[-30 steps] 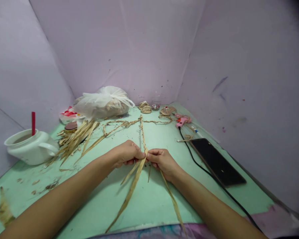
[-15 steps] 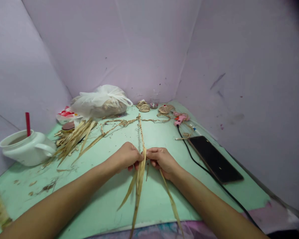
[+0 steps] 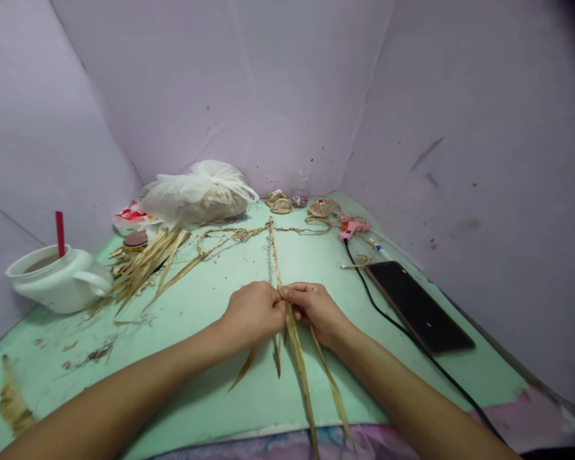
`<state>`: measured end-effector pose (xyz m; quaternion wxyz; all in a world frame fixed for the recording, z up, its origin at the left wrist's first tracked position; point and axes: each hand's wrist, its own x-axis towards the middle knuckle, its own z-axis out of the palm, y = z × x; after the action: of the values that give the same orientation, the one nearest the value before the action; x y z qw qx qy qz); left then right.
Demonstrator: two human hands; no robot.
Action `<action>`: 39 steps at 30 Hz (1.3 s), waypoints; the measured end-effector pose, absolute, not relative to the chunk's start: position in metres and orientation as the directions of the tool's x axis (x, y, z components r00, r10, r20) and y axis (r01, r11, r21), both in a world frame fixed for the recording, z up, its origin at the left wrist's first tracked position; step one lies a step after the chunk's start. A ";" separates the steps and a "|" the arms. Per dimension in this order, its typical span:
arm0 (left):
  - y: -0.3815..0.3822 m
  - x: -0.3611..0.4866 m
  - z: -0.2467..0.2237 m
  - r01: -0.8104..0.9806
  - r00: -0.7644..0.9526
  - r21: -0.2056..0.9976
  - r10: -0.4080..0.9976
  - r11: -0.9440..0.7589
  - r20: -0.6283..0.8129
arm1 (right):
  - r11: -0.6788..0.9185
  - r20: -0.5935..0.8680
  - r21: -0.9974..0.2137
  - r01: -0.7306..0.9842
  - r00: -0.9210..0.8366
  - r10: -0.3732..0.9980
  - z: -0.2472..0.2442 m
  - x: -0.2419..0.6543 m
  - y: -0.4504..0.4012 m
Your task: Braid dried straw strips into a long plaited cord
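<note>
A thin braided cord (image 3: 275, 252) of dry tan leaf runs down the middle of the green table to my two hands. My left hand (image 3: 259, 311) is closed on its lower end, with the knuckles upward. Touching it from the right, my right hand (image 3: 312, 310) pinches the cord at the same spot. Two long loose strips hang toward me: a middle strip (image 3: 301, 370) and a right strip (image 3: 333, 386) that comes out under my right hand. Shorter strip ends show below my left hand. My fingertips partly hide the joint.
White pot (image 3: 60, 287) with a red stick at left, beside a heap of dry strips (image 3: 146, 265). Behind are a plastic bag (image 3: 199, 195) and woven pieces (image 3: 281, 206). A pink glue gun (image 3: 352, 229), its black cable and a dark phone (image 3: 419, 306) lie at right.
My left hand has turned over and moved right against my right hand. The middle strip has swung from left to right. The view has shifted slightly.
</note>
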<state>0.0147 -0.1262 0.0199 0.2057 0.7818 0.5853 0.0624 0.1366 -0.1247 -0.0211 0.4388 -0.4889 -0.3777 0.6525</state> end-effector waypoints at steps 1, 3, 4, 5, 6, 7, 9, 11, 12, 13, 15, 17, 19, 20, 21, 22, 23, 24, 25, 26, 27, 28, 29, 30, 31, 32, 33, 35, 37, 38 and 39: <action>-0.126 0.013 0.019 0.881 0.335 0.391 0.934 -0.264 -0.124 | -0.324 -0.298 -0.920 -0.222 -0.142 0.944 -0.022 0.137 -0.125; -0.122 0.009 0.020 0.867 0.374 0.399 0.919 -0.299 -0.125 | -0.331 -0.299 -0.906 -0.263 -0.156 0.941 -0.023 0.137 -0.125; -0.119 0.005 0.022 0.859 0.377 0.424 0.915 -0.287 -0.144 | -0.344 -0.308 -0.897 -0.279 -0.165 0.937 -0.023 0.137 -0.125; -0.115 0.002 0.024 0.849 0.361 0.467 0.916 -0.245 -0.176 | -0.360 -0.320 -0.887 -0.288 -0.176 0.931 -0.023 0.138 -0.125; -0.110 -0.002 0.027 0.830 0.328 0.531 0.919 -0.170 -0.218 | -0.375 -0.332 -0.880 -0.292 -0.187 0.925 -0.022 0.138 -0.125; -0.106 -0.005 0.029 0.791 0.289 0.608 0.917 -0.067 -0.275 | -0.384 -0.337 -0.875 -0.295 -0.198 0.920 -0.021 0.139 -0.125; -0.100 -0.009 0.032 0.649 0.256 0.740 0.865 0.177 -0.432 | -0.394 -0.339 -0.867 -0.304 -0.220 0.915 -0.020 0.140 -0.125; -0.097 -0.010 0.031 0.480 0.348 0.791 0.745 0.381 -0.570 | -0.392 -0.329 -0.863 -0.318 -0.235 0.915 -0.019 0.140 -0.125; -0.096 -0.009 0.029 0.409 0.419 0.792 0.678 0.453 -0.604 | -0.389 -0.323 -0.863 -0.322 -0.241 0.915 -0.018 0.140 -0.125; -0.096 -0.008 0.027 0.356 0.482 0.788 0.624 0.502 -0.615 | -0.387 -0.320 -0.864 -0.322 -0.242 0.916 -0.018 0.140 -0.125; -0.097 -0.007 0.023 0.290 0.550 0.786 0.577 0.546 -0.604 | -0.385 -0.323 -0.868 -0.314 -0.232 0.918 -0.019 0.140 -0.126; -0.096 -0.007 0.020 0.277 0.537 0.800 0.605 0.532 -0.588 | -0.384 -0.327 -0.872 -0.304 -0.222 0.919 -0.019 0.140 -0.126; -0.096 -0.008 0.018 0.290 0.487 0.823 0.665 0.489 -0.566 | -0.383 -0.326 -0.874 -0.299 -0.224 0.918 -0.019 0.140 -0.126; -0.095 -0.008 0.018 0.298 0.461 0.832 0.693 0.468 -0.555 | -0.384 -0.326 -0.875 -0.295 -0.228 0.917 -0.019 0.140 -0.126; -0.095 -0.008 0.017 0.305 0.436 0.838 0.716 0.452 -0.545 | -0.383 -0.324 -0.877 -0.290 -0.231 0.917 -0.019 0.141 -0.126; -0.096 -0.008 0.017 0.311 0.413 0.844 0.737 0.437 -0.535 | -0.381 -0.322 -0.879 -0.285 -0.234 0.917 -0.019 0.141 -0.126; -0.096 -0.007 0.017 0.320 0.396 0.848 0.754 0.422 -0.524 | -0.379 -0.320 -0.882 -0.280 -0.235 0.918 -0.018 0.141 -0.125; -0.097 -0.007 0.017 0.332 0.383 0.852 0.768 0.405 -0.514 | -0.378 -0.318 -0.884 -0.275 -0.237 0.918 -0.018 0.142 -0.125; -0.098 -0.006 0.017 0.347 0.368 0.855 0.783 0.385 -0.502 | -0.376 -0.318 -0.886 -0.270 -0.238 0.918 -0.018 0.142 -0.125; -0.099 -0.005 0.017 0.362 0.352 0.857 0.798 0.366 -0.489 | -0.377 -0.318 -0.887 -0.267 -0.239 0.917 -0.018 0.142 -0.125; -0.100 -0.003 0.017 0.376 0.338 0.857 0.810 0.351 -0.480 | -0.379 -0.319 -0.886 -0.266 -0.242 0.916 -0.018 0.143 -0.125; -0.101 -0.002 0.017 0.387 0.324 0.855 0.817 0.345 -0.476 | -0.379 -0.319 -0.886 -0.267 -0.244 0.916 -0.018 0.143 -0.125; -0.102 -0.001 0.017 0.395 0.310 0.851 0.822 0.345 -0.477 | -0.379 -0.317 -0.886 -0.268 -0.247 0.916 -0.018 0.143 -0.125; -0.103 0.000 0.016 0.399 0.300 0.848 0.825 0.349 -0.480 | -0.377 -0.313 -0.886 -0.271 -0.250 0.916 -0.018 0.143 -0.125; -0.103 0.000 0.016 0.401 0.295 0.846 0.825 0.351 -0.482 | -0.376 -0.311 -0.885 -0.276 -0.252 0.916 -0.018 0.143 -0.125; -0.104 0.001 0.015 0.403 0.297 0.846 0.824 0.351 -0.483 | -0.377 -0.311 -0.883 -0.279 -0.253 0.916 -0.018 0.143 -0.125; -0.104 0.001 0.014 0.404 0.300 0.846 0.824 0.347 -0.481 | -0.378 -0.312 -0.882 -0.281 -0.252 0.916 -0.017 0.143 -0.125; -0.103 0.000 0.012 0.409 0.308 0.848 0.823 0.338 -0.477 | -0.378 -0.310 -0.881 -0.285 -0.256 0.916 -0.017 0.142 -0.126; -0.102 -0.001 0.011 0.417 0.308 0.843 0.820 0.340 -0.483 | -0.373 -0.303 -0.884 -0.284 -0.260 0.917 -0.016 0.142 -0.126; -0.101 -0.001 0.010 0.421 0.306 0.839 0.817 0.345 -0.489 | -0.368 -0.299 -0.886 -0.282 -0.259 0.918 -0.016 0.142 -0.126; -0.101 -0.002 0.009 0.424 0.303 0.836 0.815 0.349 -0.494 | -0.365 -0.298 -0.888 -0.280 -0.255 0.920 -0.015 0.142 -0.126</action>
<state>-0.0016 -0.1009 0.0090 0.5942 0.5462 0.5670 0.1646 0.1415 -0.1259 -0.0152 0.4272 -0.4358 -0.3672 0.7020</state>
